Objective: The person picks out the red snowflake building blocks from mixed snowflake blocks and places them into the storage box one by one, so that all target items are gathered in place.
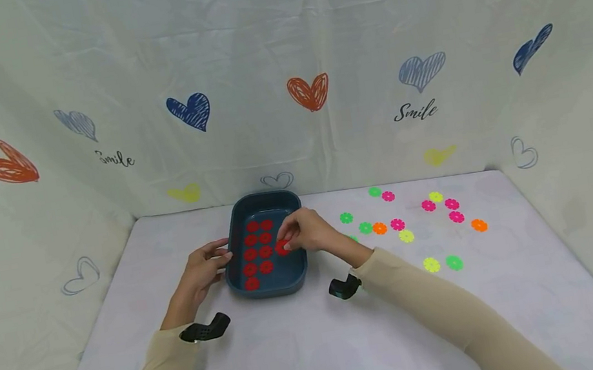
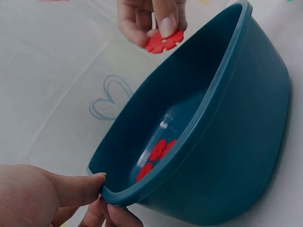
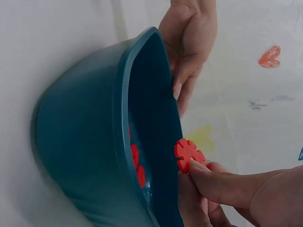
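A dark teal tub (image 1: 270, 293) stands on the table with several red notched, flower-shaped discs (image 1: 249, 254) laid in rows on its floor. My right hand (image 1: 307, 230) is over the tub's right side, pinching one red disc (image 3: 187, 153) between thumb and fingers above the rim. On the left, my left hand (image 1: 203, 269) holds the tub's rim, thumb on top and fingers beneath it, as the left wrist view shows. Only some of the discs inside the tub show in the wrist views.
Loose discs in green, pink, yellow and orange lie scattered on the right of the table, among them an orange disc (image 1: 479, 225) and a green disc (image 1: 454, 262). One green disc is partly behind the right forearm. A white sheet (image 1: 353, 31) with printed hearts hangs behind.
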A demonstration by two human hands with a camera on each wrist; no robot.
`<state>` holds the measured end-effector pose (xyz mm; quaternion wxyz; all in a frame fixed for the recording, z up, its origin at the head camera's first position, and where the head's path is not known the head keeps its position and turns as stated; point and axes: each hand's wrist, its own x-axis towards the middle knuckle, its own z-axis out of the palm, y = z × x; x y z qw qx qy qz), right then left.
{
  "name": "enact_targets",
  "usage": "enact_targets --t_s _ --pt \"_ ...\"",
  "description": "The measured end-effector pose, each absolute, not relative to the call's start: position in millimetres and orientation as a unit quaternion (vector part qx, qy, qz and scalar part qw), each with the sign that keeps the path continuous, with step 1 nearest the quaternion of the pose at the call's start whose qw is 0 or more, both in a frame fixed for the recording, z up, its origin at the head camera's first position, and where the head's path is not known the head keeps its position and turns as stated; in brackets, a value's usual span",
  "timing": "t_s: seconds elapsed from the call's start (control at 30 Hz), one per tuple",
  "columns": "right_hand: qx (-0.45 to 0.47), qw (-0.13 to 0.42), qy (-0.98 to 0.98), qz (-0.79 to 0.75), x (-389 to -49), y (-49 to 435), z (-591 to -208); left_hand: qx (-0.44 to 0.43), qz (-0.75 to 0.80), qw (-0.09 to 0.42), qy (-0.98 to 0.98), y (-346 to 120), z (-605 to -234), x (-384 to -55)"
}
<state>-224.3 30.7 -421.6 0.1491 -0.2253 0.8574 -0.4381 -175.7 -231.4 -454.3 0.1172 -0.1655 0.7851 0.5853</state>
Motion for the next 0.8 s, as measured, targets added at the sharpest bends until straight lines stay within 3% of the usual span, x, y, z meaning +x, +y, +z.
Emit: enact_targets --t_s 0.8 --pt "-0.294 0.235 0.865 -0.333 -233.8 -18.6 -426.4 -0.163 0.597 0.119 0.776 -232.6 -457.2 -177.8"
